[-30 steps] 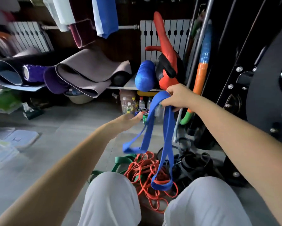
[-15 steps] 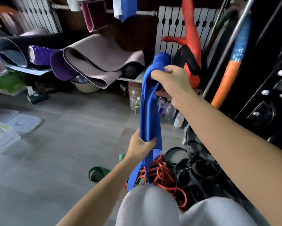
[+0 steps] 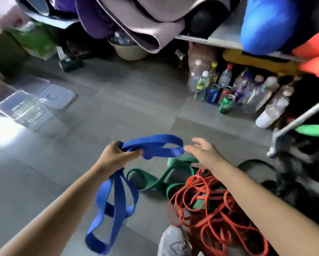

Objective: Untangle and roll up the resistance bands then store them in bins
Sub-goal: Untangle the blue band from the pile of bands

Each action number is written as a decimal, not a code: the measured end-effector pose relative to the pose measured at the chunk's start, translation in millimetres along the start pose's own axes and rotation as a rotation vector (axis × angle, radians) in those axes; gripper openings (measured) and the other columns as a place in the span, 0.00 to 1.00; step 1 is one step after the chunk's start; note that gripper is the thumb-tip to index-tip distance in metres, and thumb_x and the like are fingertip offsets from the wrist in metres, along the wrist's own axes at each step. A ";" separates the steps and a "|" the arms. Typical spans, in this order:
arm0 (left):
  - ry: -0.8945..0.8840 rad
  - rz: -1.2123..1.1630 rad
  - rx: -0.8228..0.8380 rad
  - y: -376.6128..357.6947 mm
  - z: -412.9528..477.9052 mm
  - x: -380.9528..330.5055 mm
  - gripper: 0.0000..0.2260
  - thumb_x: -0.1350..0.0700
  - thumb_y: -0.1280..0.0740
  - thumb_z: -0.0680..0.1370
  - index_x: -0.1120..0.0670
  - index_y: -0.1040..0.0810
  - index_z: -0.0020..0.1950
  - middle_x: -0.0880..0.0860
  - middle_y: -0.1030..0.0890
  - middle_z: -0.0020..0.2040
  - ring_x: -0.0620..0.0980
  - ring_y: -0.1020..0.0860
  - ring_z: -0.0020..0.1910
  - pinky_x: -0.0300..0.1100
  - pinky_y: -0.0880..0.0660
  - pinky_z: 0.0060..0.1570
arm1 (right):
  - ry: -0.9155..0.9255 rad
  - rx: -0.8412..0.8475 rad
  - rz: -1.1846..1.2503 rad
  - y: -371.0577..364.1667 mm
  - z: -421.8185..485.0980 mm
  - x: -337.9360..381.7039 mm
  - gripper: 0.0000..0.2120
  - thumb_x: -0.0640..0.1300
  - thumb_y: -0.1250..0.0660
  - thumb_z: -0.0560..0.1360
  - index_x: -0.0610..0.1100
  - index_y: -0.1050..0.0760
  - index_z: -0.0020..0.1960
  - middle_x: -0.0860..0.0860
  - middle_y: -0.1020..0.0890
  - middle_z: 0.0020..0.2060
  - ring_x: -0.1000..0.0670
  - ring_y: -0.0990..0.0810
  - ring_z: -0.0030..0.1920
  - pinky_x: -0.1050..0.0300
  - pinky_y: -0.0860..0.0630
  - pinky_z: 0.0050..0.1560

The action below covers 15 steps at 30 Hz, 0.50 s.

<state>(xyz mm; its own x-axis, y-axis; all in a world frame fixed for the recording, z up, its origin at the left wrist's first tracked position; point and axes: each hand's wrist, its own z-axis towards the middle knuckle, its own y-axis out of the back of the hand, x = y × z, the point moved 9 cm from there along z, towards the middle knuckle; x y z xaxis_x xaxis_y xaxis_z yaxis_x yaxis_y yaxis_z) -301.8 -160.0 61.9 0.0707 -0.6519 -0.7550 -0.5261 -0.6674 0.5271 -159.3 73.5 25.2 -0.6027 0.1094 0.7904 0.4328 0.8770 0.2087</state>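
My left hand (image 3: 116, 157) grips the wide blue resistance band (image 3: 116, 204) near its middle. One loop of it sticks out to the right at hand height, and longer loops hang down below my wrist. My right hand (image 3: 203, 151) hovers with fingers spread just right of that upper loop, holding nothing. On the floor lie a green band (image 3: 151, 179) and a tangled pile of thin orange bands (image 3: 210, 206). Black bands (image 3: 254, 163) show at the right, partly hidden by my right arm.
Clear plastic bins (image 3: 24, 109) and a lid (image 3: 57, 96) sit on the grey floor at the left. Several bottles and cans (image 3: 228, 93) stand under a shelf (image 3: 219, 40) loaded with rolled mats. A metal bar (image 3: 298, 117) slants at the right. My shoe (image 3: 173, 241) is below.
The view has tipped down toward the floor. My right hand let go of the blue band's top and now hangs open beside it. My left hand keeps its grip on the band, now lower.
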 end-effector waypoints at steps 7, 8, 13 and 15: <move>0.069 0.359 -0.057 2.3 114.7 65.4 0.18 0.45 0.24 0.63 0.58 0.25 0.33 0.52 0.26 0.25 0.52 0.28 0.26 0.41 0.34 0.29 | -0.047 0.171 -0.517 -56.6 74.9 -130.3 0.28 0.51 0.30 0.71 0.46 0.33 0.68 0.46 0.34 0.67 0.47 0.29 0.65 0.51 0.31 0.66; 0.067 0.366 -0.071 -2.3 128.9 71.8 0.16 0.46 0.25 0.63 0.57 0.24 0.33 0.52 0.24 0.25 0.52 0.26 0.25 0.41 0.33 0.29 | -0.023 0.162 -0.547 -59.9 85.2 -137.2 0.28 0.50 0.30 0.72 0.46 0.33 0.69 0.47 0.34 0.67 0.47 0.29 0.65 0.54 0.32 0.65; 0.024 0.218 -0.104 -37.6 175.5 100.1 0.11 0.58 0.28 0.68 0.48 0.27 0.44 0.45 0.24 0.36 0.45 0.26 0.34 0.41 0.30 0.36 | 0.211 0.005 -0.793 -67.4 123.4 -132.5 0.27 0.51 0.34 0.74 0.48 0.35 0.70 0.50 0.36 0.69 0.48 0.34 0.69 0.59 0.37 0.65; 0.037 0.210 -0.042 -62.9 182.5 116.6 0.21 0.58 0.28 0.70 0.48 0.30 0.59 0.44 0.28 0.50 0.50 0.27 0.46 0.43 0.29 0.42 | 0.259 -0.029 -0.943 -72.0 135.8 -129.4 0.30 0.52 0.34 0.73 0.49 0.39 0.72 0.49 0.41 0.73 0.46 0.38 0.71 0.54 0.38 0.67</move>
<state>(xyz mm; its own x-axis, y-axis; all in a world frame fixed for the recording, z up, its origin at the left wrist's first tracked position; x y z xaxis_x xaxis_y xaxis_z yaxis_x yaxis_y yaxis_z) -415.2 -128.4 -130.6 -0.0057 -0.7906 -0.6123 -0.4967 -0.5292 0.6879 -203.5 59.7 -170.3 -0.5458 -0.7400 0.3930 -0.1326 0.5394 0.8315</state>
